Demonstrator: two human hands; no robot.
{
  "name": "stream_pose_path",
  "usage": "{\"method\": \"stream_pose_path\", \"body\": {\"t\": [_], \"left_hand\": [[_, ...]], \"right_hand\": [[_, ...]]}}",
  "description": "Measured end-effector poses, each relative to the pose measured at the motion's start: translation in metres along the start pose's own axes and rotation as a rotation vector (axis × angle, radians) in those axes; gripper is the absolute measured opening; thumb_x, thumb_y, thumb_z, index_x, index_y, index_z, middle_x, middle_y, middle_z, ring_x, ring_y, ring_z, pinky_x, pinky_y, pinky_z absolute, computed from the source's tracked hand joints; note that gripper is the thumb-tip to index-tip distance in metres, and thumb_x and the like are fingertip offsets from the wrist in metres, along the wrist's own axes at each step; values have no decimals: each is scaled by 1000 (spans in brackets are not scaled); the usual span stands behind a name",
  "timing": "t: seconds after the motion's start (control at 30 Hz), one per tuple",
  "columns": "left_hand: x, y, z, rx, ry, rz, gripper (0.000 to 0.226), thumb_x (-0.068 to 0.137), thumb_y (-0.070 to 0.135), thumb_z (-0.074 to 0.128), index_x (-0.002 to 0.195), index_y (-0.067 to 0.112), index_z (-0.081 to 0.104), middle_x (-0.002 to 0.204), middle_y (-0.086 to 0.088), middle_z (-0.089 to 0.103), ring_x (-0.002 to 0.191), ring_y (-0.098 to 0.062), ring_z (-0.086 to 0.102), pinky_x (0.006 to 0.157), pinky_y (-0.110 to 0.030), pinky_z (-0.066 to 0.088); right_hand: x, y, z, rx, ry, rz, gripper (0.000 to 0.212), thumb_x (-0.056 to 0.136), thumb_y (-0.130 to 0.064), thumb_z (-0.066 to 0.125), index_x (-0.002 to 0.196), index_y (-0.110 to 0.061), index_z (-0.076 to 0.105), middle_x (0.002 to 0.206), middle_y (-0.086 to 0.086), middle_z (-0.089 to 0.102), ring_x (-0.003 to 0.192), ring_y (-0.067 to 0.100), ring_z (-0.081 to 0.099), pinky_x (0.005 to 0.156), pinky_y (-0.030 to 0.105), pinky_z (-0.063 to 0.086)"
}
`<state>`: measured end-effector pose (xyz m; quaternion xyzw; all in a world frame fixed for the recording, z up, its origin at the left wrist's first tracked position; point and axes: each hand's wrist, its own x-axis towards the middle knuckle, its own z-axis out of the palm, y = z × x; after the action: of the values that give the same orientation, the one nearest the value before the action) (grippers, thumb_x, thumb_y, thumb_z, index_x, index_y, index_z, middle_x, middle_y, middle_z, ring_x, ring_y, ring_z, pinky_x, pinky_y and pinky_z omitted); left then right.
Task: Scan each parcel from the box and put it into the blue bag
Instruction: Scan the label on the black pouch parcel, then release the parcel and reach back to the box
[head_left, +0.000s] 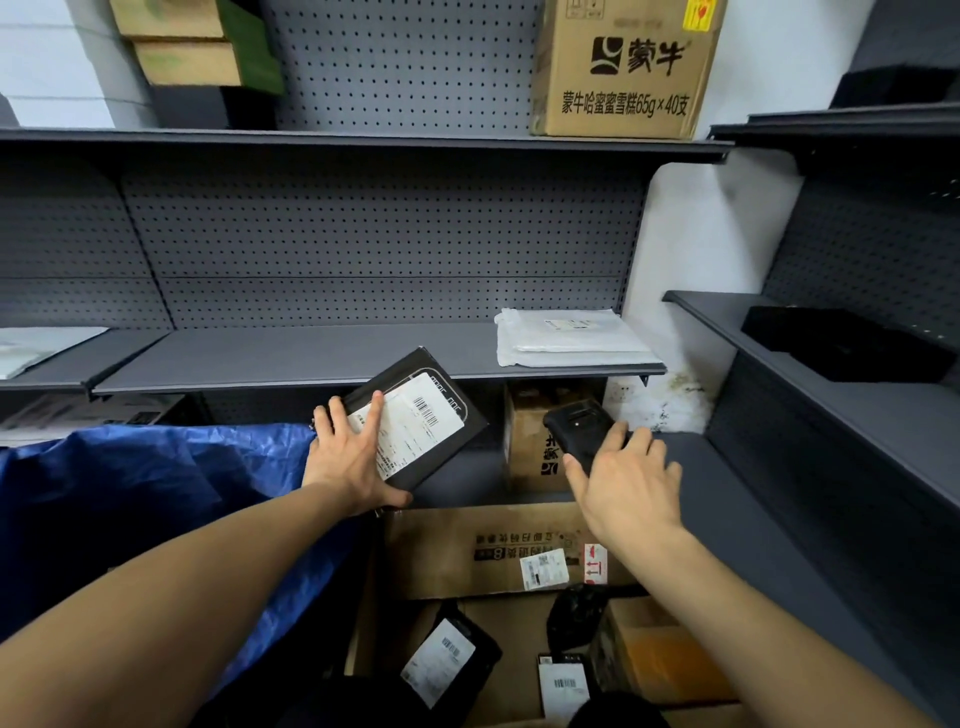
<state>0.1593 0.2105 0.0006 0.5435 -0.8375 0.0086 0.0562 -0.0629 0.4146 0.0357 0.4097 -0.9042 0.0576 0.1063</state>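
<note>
A parcel stockroom: grey pegboard shelving (363, 358) lines the walls, a printed carton (623, 73) on its top shelf, white mailers (566, 338) lower down, an open box (498, 561) of labelled parcels below.

In front of me the grey middle shelf (291, 358) carries a stack of white mailers (566, 338) at its right end. Up on the top shelf (363, 140) stands a brown printed carton (623, 73), with flat boxes (182, 47) stacked at the left.
</note>
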Motion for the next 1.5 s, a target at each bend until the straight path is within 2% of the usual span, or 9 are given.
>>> {"method": "stream_pose_path", "body": {"t": [0.3, 0.5, 0.8, 0.9, 1.03, 1.2, 1.3, 1.5], "left_hand": [[-5, -43, -20, 18, -2, 5, 154, 41, 80, 76, 155, 29, -14, 151, -27, 3, 141, -48, 4, 115, -53, 25], [-18, -107, -42, 24, -11, -81, 154, 41, 82, 75, 155, 26, -11, 146, -27, 12, 136, -45, 14, 116, -52, 22], [-45, -205, -77, 32, -107, -170, 151, 45, 80, 77, 156, 28, -12, 149, -28, 13, 140, -48, 12, 116, -51, 20], [-54, -236, -84, 64, -140, -176, 153, 41, 81, 78, 156, 32, -12, 152, -27, 11, 142, -47, 10, 117, -53, 22], [-68, -272, -82, 71, -176, -237, 154, 38, 81, 78, 156, 34, -10, 151, -26, 13, 141, -46, 12, 116, -52, 24], [-80, -305, -64, 53, -269, -302, 154, 29, 85, 71, 154, 40, -7, 152, -22, 15, 142, -46, 8, 114, -57, 28], [-85, -313, -49, 85, -347, -303, 153, 31, 86, 70, 155, 38, -6, 150, -20, 20, 140, -44, 16, 114, -56, 28], [-80, -315, -14, 99, -464, -299, 148, 42, 81, 76, 156, 36, -7, 154, -20, 15, 141, -44, 14, 114, -55, 29]], "right_hand": [[11, -35, -14, 4, 14, -50, 83, 98, -63, 30, 149, 2, 30, 138, 20, 44, 124, 35, 46, 96, 46, 44], [12, -96, -26, 26, 40, -152, 84, 98, -63, 32, 149, 3, 30, 135, 19, 44, 122, 34, 47, 94, 44, 45], [8, -184, -34, 83, 30, -271, 83, 97, -63, 35, 146, 3, 35, 134, 19, 47, 122, 35, 48, 94, 46, 45], [4, -210, -34, 99, 33, -317, 83, 96, -64, 35, 145, 3, 36, 134, 19, 47, 122, 35, 48, 94, 46, 45], [-2, -243, -33, 123, 36, -388, 82, 96, -65, 36, 144, 2, 39, 134, 19, 47, 122, 35, 48, 94, 46, 45], [-9, -276, -28, 132, 36, -447, 81, 95, -64, 38, 141, 2, 41, 130, 18, 49, 120, 35, 50, 92, 46, 46], [-10, -290, -22, 128, 29, -462, 81, 96, -65, 38, 141, 2, 41, 129, 18, 49, 119, 35, 50, 92, 46, 46], [-4, -305, -5, 112, 3, -472, 82, 96, -64, 37, 144, 2, 38, 132, 19, 48, 120, 36, 49, 93, 47, 45]]}}
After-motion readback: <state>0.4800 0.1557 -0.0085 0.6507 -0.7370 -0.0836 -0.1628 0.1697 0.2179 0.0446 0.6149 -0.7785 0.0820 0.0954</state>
